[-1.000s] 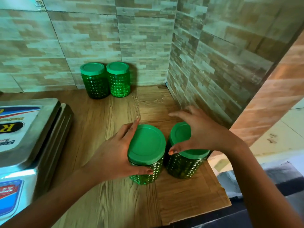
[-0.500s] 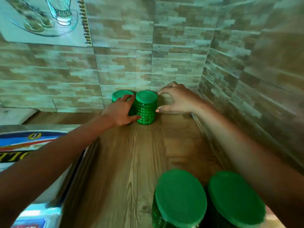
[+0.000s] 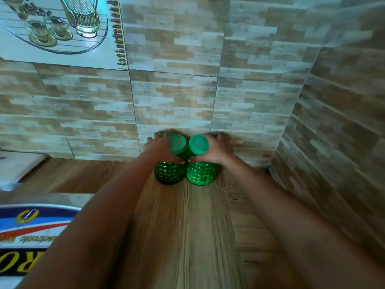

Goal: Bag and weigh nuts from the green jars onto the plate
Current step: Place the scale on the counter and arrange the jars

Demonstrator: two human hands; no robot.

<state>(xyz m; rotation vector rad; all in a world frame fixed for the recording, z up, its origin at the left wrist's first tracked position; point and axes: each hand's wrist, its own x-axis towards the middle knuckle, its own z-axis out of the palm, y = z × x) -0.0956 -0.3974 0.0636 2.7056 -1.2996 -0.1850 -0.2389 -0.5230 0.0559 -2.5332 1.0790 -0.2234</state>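
Two green studded jars with green lids stand side by side at the back of the wooden counter, against the tiled wall. My left hand (image 3: 159, 148) grips the left jar (image 3: 169, 173) around its upper part. My right hand (image 3: 216, 150) grips the right jar (image 3: 201, 174) the same way. Both lids tilt toward me. The two jars touch each other. No plate and no bag are in view.
The wooden counter (image 3: 187, 236) runs from the jars toward me. A tiled side wall (image 3: 333, 142) closes the right side. A metal box with a printed label (image 3: 31, 226) sits at the left. A picture tile (image 3: 58, 28) hangs on the back wall.
Both hands left the two near jars and reached to the back pair; they now grip one jar each, and the view has tilted up so the near jars are out of sight.
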